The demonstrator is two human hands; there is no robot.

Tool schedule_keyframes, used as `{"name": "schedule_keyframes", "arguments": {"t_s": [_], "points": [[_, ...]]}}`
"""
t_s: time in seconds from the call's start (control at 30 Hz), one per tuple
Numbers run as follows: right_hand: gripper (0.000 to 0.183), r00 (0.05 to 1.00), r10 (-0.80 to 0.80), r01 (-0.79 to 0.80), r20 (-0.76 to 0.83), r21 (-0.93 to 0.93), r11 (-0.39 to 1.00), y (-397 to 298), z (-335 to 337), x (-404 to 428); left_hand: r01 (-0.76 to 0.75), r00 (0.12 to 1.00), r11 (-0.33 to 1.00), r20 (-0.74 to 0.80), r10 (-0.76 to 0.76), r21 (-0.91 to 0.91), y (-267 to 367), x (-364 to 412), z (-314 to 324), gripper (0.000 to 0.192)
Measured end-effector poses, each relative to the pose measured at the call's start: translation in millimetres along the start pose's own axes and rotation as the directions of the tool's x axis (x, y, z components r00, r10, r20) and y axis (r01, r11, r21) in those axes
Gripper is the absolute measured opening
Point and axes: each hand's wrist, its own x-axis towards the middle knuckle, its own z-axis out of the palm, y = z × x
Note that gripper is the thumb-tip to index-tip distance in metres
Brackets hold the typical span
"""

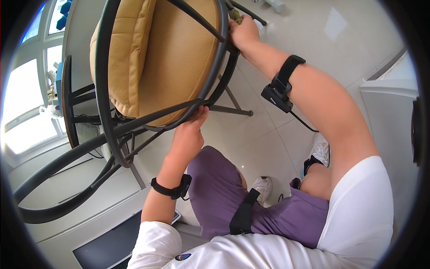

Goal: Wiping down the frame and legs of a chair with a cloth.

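A metal-framed chair [178,60] with a tan leather-like seat and a padded back cushion [126,57] is tilted before me. My left hand [192,131] is at the near edge of the seat, its fingers passing behind the dark metal tube rim, so its grip is partly hidden. At the far side of the seat, my right hand [244,32] is closed on a greenish cloth-like piece [237,16] beside the frame. What that hand touches behind the tube is hidden.
A round-edged dark table [67,101] stands at the left near the windows. White cabinets [389,111] are at the right. A flat dark panel [111,240] lies at lower left. My knees and shoes are below the chair, over a tiled floor [262,134].
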Motion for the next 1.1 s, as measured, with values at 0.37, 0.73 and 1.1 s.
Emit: {"name": "schedule_keyframes", "arguments": {"t_s": [0.37, 0.73, 1.1], "points": [[0.059, 0.977, -0.15, 0.184, 0.153, -0.235, 0.955, 4.1, 4.7, 83.0, 0.002, 1.0, 1.0, -0.013, -0.001, 0.012, 5.6, 2.3, 3.8, 0.051], [0.049, 0.959, 0.123, -0.094, 0.257, -0.124, 0.988, 1.2, -21.1, 24.7, 0.047, 0.999, 0.998, 0.015, -0.046, -0.045, 3.1, 2.1, 0.2, 0.048], [0.031, 0.835, 0.309, -0.257, 0.455, -0.175, 0.95, 22.4, -61.1, -15.2, -0.018, 1.0, 1.0, 0.021, 0.018, -0.002, 4.9, 4.3, 2.9, 0.047]]}}
